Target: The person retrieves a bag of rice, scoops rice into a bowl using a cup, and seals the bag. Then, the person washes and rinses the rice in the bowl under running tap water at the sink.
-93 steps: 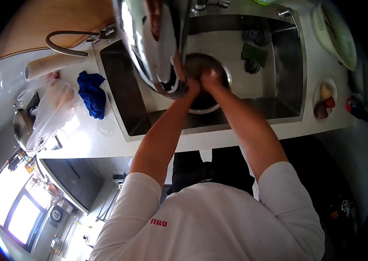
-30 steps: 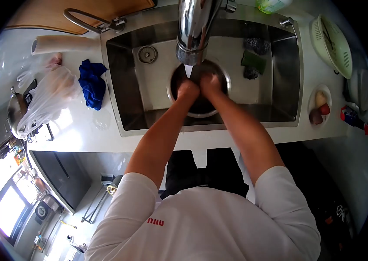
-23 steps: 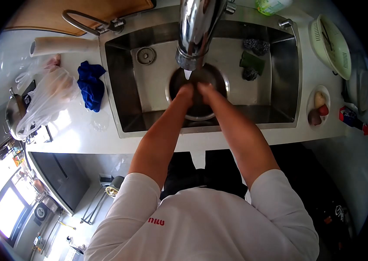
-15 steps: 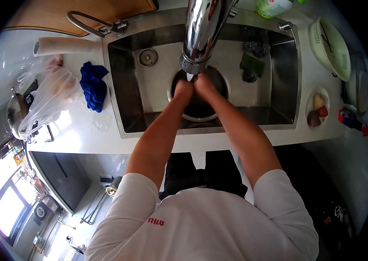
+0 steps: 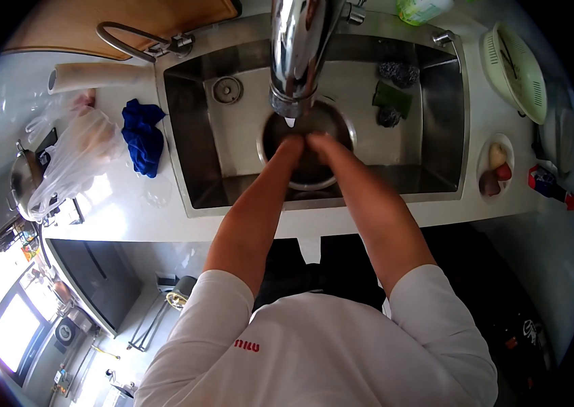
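Observation:
Both of my hands reach down into a round metal basin (image 5: 350,123) standing in the stainless steel sink (image 5: 233,146). My left hand (image 5: 292,144) is at the left of the basin's inside, and my right hand (image 5: 319,141) is just beside it with a small gap between them. Their fingers are lost in shadow and blur, so whatever they touch or hold is hidden. Over the basin hangs the chrome faucet (image 5: 294,61), with a short bright bit of water at its spout.
Steel wool scourers (image 5: 399,73) and a green scouring pad (image 5: 391,99) lie at the sink's right. A blue cloth (image 5: 143,139) and plastic bag (image 5: 73,152) are on the left counter. On the right are a pale colander (image 5: 521,74) and a dish (image 5: 508,150) of vegetables.
My hands have drawn back slightly toward me, out from beneath the spout, and now sit a little apart. The faucet appears shifted left as the view has moved slightly.

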### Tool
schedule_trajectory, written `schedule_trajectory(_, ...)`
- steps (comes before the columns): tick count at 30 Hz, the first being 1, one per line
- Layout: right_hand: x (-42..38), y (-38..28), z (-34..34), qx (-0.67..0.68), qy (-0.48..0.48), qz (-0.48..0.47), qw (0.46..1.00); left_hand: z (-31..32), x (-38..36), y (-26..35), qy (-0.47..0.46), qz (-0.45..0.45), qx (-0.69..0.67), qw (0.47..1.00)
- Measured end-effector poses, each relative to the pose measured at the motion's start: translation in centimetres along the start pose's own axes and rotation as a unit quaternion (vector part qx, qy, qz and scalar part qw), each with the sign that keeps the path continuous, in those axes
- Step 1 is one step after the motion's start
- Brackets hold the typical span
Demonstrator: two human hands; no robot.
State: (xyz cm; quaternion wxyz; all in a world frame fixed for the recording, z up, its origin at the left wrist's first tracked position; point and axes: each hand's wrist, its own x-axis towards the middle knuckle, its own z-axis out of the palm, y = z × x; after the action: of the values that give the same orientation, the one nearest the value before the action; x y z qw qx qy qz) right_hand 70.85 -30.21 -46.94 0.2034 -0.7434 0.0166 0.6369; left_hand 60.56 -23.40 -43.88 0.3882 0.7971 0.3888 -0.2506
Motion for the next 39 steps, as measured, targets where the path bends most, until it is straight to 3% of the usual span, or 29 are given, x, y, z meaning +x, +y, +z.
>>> schedule_trajectory(1, -0.3, 0.0, 0.1, 0.081, -0.015, 0.028, 0.996, 0.8, 0.7, -1.2, -0.014, 0.022, 0.05, 0.998)
schedule_trajectory(2, 0.1, -0.1, 0.5, 0.096, -0.005, -0.001, 0.995, 1.5, 1.3, -2.4, -0.026, 0.046, 0.098, 0.994)
schedule_trajectory(4, 1.3, -0.1, 1.4, 0.125, 0.015, -0.059, 0.99, 2.2, 3.4, -4.6, -0.078, 0.109, 0.33, 0.934)
schedule_trajectory(6, -1.9, -3.0, -0.4, -0.061, 0.028, -0.138, 0.988, -0.2, 2.5, -1.4, 0.024, -0.062, 0.05, 0.997)
schedule_trajectory(7, -3.7, -4.5, -1.2, -0.153, 0.034, -0.176, 0.972, -2.4, 1.3, 0.9, 0.075, -0.146, -0.095, 0.982)
schedule_trajectory(10, -1.2, -4.8, -1.1, -0.196, 0.118, -0.362, 0.904, -5.8, -0.9, 3.0, 0.133, -0.076, -0.147, 0.977)
schedule_trajectory(13, -5.1, -5.1, -2.5, -0.45, 0.228, -0.416, 0.756, -3.3, -0.3, 1.8, 0.075, -0.027, 0.072, 0.994)
schedule_trajectory(15, -4.9, -3.4, -2.0, -0.282, 0.19, -0.33, 0.88, -1.1, 0.9, 0.8, 0.037, -0.019, 0.172, 0.984)
schedule_trajectory(17, -2.7, -1.5, -1.6, -0.189, 0.142, -0.223, 0.946, -2.1, 0.1, 2.5, -0.039, -0.011, 0.237, 0.971)
schedule_trajectory(20, -0.4, -0.5, -1.4, -0.156, 0.046, -0.061, 0.985, 1.0, 2.4, -0.5, -0.106, 0.03, 0.252, 0.961)
schedule_trajectory(23, -3.9, -2.2, -0.9, -0.034, -0.021, 0.027, 0.999, 9.5, 10.3, -11.7, -0.168, 0.122, 0.21, 0.955)
schedule_trajectory(25, -4.3, -1.7, 0.0, 0.141, 0.035, 0.022, 0.989, 4.3, 5.0, -5.3, -0.076, 0.101, 0.157, 0.98)
schedule_trajectory(28, -4.3, -3.3, -0.8, -0.169, 0.054, -0.135, 0.975, 0.4, 1.6, -1.5, 0.044, 0.018, -0.081, 0.996)
schedule_trajectory(30, -3.8, -4.0, -1.0, -0.219, 0.105, -0.209, 0.947, -1.3, 1.0, 0.2, 0.1, -0.087, -0.224, 0.966)
schedule_trajectory(34, -2.0, -4.9, -2.2, -0.217, 0.138, -0.424, 0.869, -2.5, 0.7, 1.3, 0.182, -0.063, -0.156, 0.969)
schedule_trajectory(35, -2.1, -4.6, -2.5, -0.302, 0.17, -0.425, 0.836, -2.2, 1.0, 1.1, 0.197, -0.045, -0.135, 0.97)
schedule_trajectory(37, -6.9, -6.3, -3.7, -0.463, 0.23, -0.417, 0.747, 0.9, 2.1, -1.1, 0.24, 0.038, 0.142, 0.959)
schedule_trajectory(38, -5.3, -5.2, -3.3, -0.391, 0.203, -0.364, 0.821, 1.8, 2.5, -1.7, 0.254, 0.079, 0.278, 0.923)
schedule_trajectory(39, -2.3, -3.1, -2.6, -0.313, 0.173, -0.305, 0.883, 1.0, 2.0, -0.7, 0.15, 0.053, 0.271, 0.949)
